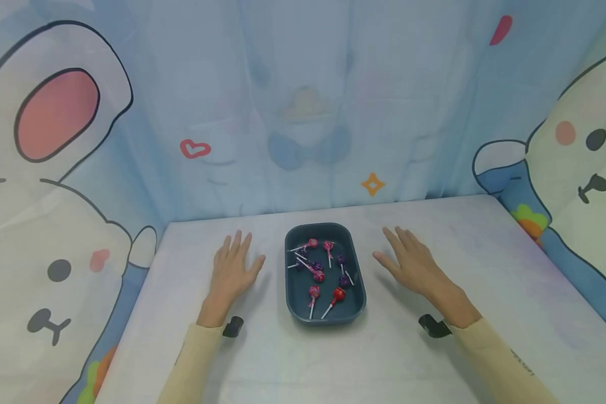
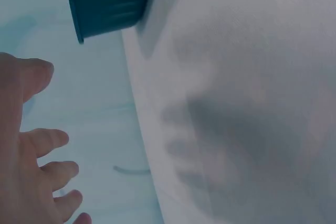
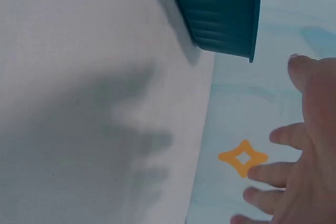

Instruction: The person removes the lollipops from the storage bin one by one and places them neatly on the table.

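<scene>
A dark teal rectangular tub (image 1: pixel 293 306) stands mid-table with several wrapped lollipops in it. Among them are a red lollipop (image 1: pixel 339 294) near the front, pink ones such as the lollipop (image 1: pixel 315 292) beside it, and purple ones like the lollipop (image 1: pixel 344 280) at the right. To the left of the tub, my left hand (image 1: pixel 232 272) is held over the table, fingers spread and holding nothing. My right hand (image 1: pixel 411 264) hovers on the other side, also spread and apart from the tub. Both wrist views show the tub's outer wall (image 2: pixel 110 3) and each hand's shadow on the table.
A white cloth covers the table (image 1: pixel 333 365). Behind it hangs a light blue curtain (image 1: pixel 303 67) printed with cartoon animals, which also stands along the left and right sides. A small black device (image 1: pixel 233 326) sits at the left wrist, another device (image 1: pixel 434 326) at the right.
</scene>
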A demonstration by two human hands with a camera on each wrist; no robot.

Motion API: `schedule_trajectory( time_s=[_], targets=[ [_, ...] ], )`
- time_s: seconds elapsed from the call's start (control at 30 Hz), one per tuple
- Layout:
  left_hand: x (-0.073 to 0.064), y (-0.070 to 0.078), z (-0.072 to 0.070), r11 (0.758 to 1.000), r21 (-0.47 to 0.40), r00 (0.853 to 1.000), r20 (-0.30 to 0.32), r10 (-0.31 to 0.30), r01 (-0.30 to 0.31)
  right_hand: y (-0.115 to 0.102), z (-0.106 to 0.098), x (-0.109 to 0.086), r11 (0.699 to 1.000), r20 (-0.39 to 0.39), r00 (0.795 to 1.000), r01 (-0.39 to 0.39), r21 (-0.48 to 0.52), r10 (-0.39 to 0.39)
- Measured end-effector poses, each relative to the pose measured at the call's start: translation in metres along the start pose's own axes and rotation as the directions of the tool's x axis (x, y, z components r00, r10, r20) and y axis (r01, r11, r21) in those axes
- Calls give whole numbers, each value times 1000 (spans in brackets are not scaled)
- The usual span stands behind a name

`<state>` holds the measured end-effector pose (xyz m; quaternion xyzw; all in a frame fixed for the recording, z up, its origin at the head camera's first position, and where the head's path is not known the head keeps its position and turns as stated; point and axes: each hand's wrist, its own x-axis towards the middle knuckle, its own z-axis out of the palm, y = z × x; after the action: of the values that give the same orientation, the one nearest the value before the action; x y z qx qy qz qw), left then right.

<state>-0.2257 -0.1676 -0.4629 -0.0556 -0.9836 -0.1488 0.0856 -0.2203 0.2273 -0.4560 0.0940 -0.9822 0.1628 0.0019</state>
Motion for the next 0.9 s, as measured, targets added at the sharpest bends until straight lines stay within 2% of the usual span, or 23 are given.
schedule_trajectory(
  time_s=[0.17,0.3,0.53,0.7,0.9],
  targets=[
    [2,11,-1,1000,16,1000,-7,19,-19,-8,-4,2,999,-14,999,48,3,-48],
    [1,22,-1,999,-21,1000,-8,24,-24,-21,-10,5,998,-8,998,66,12,-66],
    [-1,39,1,996,-84,998,57,18,-13,-46,-17,11,992,5,993,121,-24,-121],
    [-1,49,6,996,-86,996,88,27,-20,-63,-18,14,975,8,977,213,-58,-213],
    [1,58,11,995,-93,992,119,43,-32,-82,-14,19,938,40,945,326,-121,-323]
  ],
)
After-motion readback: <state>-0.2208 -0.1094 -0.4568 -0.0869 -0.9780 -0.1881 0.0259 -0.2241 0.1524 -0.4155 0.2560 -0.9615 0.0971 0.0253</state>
